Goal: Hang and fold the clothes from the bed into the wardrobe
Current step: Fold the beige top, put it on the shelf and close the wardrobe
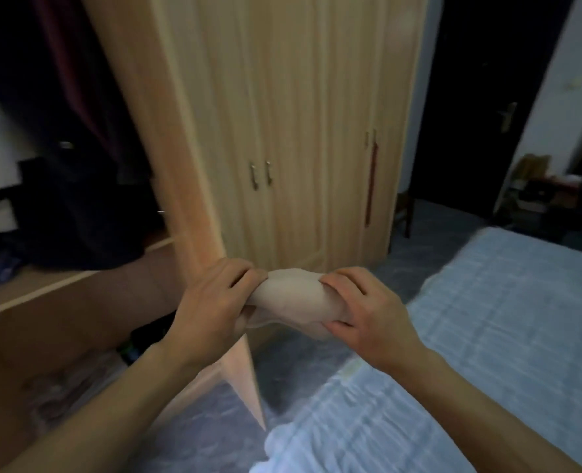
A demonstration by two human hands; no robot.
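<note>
Dim bedroom, pale blue quilted bed (487,319) at right, light wooden wardrobe (299,131) ahead, left hand (211,312) and right hand (368,312) with fingers grasping a rolled beige garment (293,298), no readable writing

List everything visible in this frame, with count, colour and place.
garment: one, beige, rolled up, held between both hands at centre
wardrobe: one, light wood, behind the hands, left section open
door handles: two, metal, side by side on the closed middle doors
hanging clothes: count unclear, dark, inside the open left section
bed: one, light blue cover, right
left hand: one, grips the garment's left end
right hand: one, grips the garment's right end
</note>
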